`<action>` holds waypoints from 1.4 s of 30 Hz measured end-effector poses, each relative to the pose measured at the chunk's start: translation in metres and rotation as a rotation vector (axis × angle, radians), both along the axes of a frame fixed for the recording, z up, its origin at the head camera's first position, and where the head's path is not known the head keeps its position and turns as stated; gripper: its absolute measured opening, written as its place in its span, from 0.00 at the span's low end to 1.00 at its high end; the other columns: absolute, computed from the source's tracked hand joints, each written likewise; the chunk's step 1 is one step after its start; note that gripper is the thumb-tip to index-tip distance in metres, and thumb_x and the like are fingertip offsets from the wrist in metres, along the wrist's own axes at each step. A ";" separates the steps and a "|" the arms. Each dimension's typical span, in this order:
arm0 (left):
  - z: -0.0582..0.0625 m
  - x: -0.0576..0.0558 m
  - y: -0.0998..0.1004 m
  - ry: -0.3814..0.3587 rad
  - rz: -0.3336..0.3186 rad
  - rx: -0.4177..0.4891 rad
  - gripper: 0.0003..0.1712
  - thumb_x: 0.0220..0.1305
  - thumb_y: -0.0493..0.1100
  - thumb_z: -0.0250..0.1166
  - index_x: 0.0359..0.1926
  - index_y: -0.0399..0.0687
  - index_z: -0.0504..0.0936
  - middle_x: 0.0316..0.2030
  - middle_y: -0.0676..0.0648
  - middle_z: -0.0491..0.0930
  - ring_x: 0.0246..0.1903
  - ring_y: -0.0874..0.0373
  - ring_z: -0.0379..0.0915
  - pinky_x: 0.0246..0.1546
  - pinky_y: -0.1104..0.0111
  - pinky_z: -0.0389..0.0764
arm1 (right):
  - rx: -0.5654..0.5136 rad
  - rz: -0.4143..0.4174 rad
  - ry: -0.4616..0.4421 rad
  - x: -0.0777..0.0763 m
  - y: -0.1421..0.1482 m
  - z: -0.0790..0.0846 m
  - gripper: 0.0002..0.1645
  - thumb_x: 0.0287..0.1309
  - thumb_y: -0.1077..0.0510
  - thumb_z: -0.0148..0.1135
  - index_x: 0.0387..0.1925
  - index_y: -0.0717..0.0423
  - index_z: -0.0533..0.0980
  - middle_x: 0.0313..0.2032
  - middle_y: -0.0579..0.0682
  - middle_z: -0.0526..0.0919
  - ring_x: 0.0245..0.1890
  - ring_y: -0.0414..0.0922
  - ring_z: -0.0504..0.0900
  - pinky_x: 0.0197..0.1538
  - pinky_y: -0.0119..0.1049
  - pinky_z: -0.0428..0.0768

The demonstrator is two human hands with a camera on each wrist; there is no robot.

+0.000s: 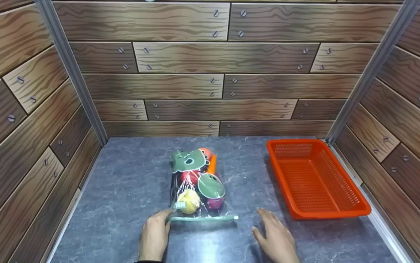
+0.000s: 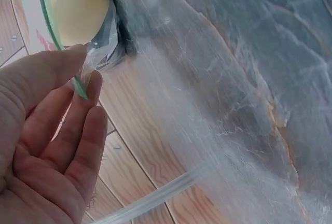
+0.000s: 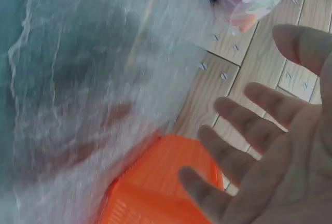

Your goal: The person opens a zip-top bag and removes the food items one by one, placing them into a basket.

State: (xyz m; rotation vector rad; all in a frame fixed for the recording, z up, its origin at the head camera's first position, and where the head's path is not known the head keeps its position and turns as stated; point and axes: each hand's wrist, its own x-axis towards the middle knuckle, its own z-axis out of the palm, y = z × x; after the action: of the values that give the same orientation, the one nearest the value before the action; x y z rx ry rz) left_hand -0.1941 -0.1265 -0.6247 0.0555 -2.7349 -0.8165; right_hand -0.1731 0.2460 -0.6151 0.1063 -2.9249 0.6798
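A clear zip bag (image 1: 202,213) with a green closure strip lies flat at the middle of the table, filled with several colourful round items. Among them are a yellow one (image 1: 188,201), a red one (image 1: 189,177) and a purple one (image 1: 215,203). Green cartoon prints cover part of the bag's face. My left hand (image 1: 155,233) pinches the left end of the strip between thumb and fingers; the left wrist view shows the green strip (image 2: 49,16) there. My right hand (image 1: 276,239) is held apart from the bag, to its right, fingers spread and nothing in them.
An orange perforated basket (image 1: 286,195) stands at the right of the grey table (image 1: 129,175), with nothing inside it. Wood-patterned panels (image 1: 180,58) close off the back and both sides.
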 end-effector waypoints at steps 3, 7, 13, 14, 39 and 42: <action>0.002 0.000 0.001 0.007 0.019 0.005 0.17 0.65 0.29 0.83 0.50 0.51 0.98 0.49 0.45 0.99 0.51 0.43 0.98 0.54 0.46 0.98 | -0.024 0.039 0.086 -0.004 -0.010 -0.008 0.38 0.72 0.55 0.82 0.79 0.54 0.81 0.77 0.60 0.86 0.75 0.66 0.87 0.78 0.71 0.86; 0.003 0.000 0.001 0.015 0.040 0.002 0.15 0.67 0.30 0.82 0.48 0.54 0.98 0.47 0.47 0.99 0.49 0.44 0.98 0.50 0.45 0.98 | -0.063 0.111 0.143 -0.012 -0.025 -0.016 0.35 0.67 0.61 0.84 0.74 0.52 0.84 0.72 0.57 0.91 0.70 0.60 0.91 0.74 0.64 0.90; 0.005 0.000 0.001 0.000 0.055 -0.019 0.13 0.68 0.31 0.82 0.46 0.54 0.99 0.46 0.47 0.99 0.47 0.44 0.99 0.47 0.45 0.98 | -0.058 0.153 0.195 -0.028 -0.042 -0.023 0.26 0.59 0.69 0.86 0.56 0.50 0.87 0.56 0.51 0.95 0.57 0.54 0.95 0.63 0.55 0.95; 0.005 0.000 0.001 -0.003 0.059 -0.020 0.12 0.68 0.32 0.83 0.46 0.54 0.99 0.45 0.47 0.99 0.46 0.44 0.99 0.46 0.45 0.98 | -0.055 0.158 0.201 -0.031 -0.044 -0.025 0.24 0.58 0.70 0.86 0.53 0.50 0.87 0.53 0.50 0.95 0.54 0.53 0.95 0.61 0.53 0.96; 0.015 -0.007 0.005 0.004 0.034 -0.047 0.09 0.72 0.34 0.81 0.45 0.54 1.00 0.43 0.49 1.00 0.44 0.47 0.99 0.45 0.47 0.98 | -0.055 0.160 0.263 -0.061 -0.047 -0.032 0.14 0.66 0.71 0.80 0.43 0.51 0.87 0.43 0.48 0.94 0.45 0.49 0.94 0.52 0.47 0.97; 0.017 -0.008 0.004 0.018 0.025 -0.055 0.09 0.72 0.34 0.81 0.46 0.55 0.99 0.44 0.49 1.00 0.44 0.47 0.99 0.45 0.47 0.98 | -0.072 0.156 0.262 -0.063 -0.046 -0.027 0.11 0.69 0.69 0.79 0.43 0.51 0.87 0.43 0.48 0.94 0.44 0.48 0.94 0.50 0.45 0.96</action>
State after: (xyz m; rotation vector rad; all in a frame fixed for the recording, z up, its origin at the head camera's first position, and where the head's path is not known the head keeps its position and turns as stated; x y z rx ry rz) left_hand -0.2018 -0.1229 -0.6080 0.0702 -2.7322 -0.7314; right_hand -0.2360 0.2001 -0.6425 0.3890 -2.6579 0.7310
